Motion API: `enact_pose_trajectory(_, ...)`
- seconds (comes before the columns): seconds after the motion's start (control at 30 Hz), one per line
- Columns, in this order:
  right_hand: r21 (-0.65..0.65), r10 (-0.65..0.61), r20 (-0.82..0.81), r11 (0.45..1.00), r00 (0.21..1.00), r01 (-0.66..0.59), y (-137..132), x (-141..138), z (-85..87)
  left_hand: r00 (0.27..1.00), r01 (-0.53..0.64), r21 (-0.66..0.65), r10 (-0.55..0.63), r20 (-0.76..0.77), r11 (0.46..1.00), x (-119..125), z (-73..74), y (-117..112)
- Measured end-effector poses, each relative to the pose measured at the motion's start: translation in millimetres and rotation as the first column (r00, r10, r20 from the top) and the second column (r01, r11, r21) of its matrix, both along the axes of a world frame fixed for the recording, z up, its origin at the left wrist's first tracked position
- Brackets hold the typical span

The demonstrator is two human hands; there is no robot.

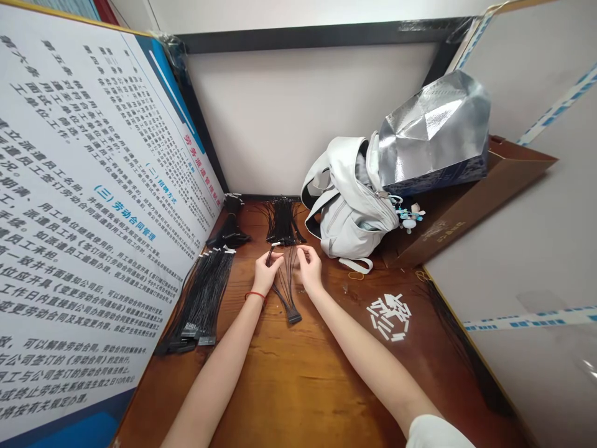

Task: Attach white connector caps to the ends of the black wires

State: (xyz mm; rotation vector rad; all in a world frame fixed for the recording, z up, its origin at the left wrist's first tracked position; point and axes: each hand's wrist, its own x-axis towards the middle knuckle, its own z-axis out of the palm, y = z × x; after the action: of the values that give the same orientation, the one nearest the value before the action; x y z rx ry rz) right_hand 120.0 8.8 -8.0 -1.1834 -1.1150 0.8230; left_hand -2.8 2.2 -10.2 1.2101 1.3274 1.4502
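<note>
The person's left hand (268,272) and right hand (310,267) are working close together above the middle of the wooden counter (308,386). Both hands are almost closed, and their fingers are pinching the upper part of a bunch of thin black wires (285,283). This bunch is spreading downward from the hands toward the person, and a black connector (293,318) is sitting at its lower end. A red string (255,295) is circling the left wrist.

Just behind the hands, a bigger bunch of black wires (282,221) is lying near the back edge of the counter. Along the left edge, several wire bundles with connectors (200,298) are lying side by side, and a small dark bunch (228,233) is lying near the back left corner. A large printed board (93,186) is standing along the left side.

To the right of the hands, many small white pieces (389,317) are lying in a loose pile on the counter. Near the back right corner, a white backpack (349,211) is leaning against a silver bag (433,124), and a brown cardboard box (471,199) is lying under the silver bag.
</note>
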Motion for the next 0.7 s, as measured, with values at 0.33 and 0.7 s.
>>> enact_pose_trajectory(0.33,-0.033,0.225,-0.054,0.973,0.973,-0.227,-6.0,-2.7,4.7,0.998,-0.039,-0.007,0.039,0.043,0.999,-0.2,-0.4,0.7)
enact_pose_trajectory(0.7,0.063,0.024,-0.089,0.998,0.996,-0.018,-42.8,6.4,78.8,0.993,-0.033,-0.042,0.037,0.111,0.999,-1.7,1.3,1.0)
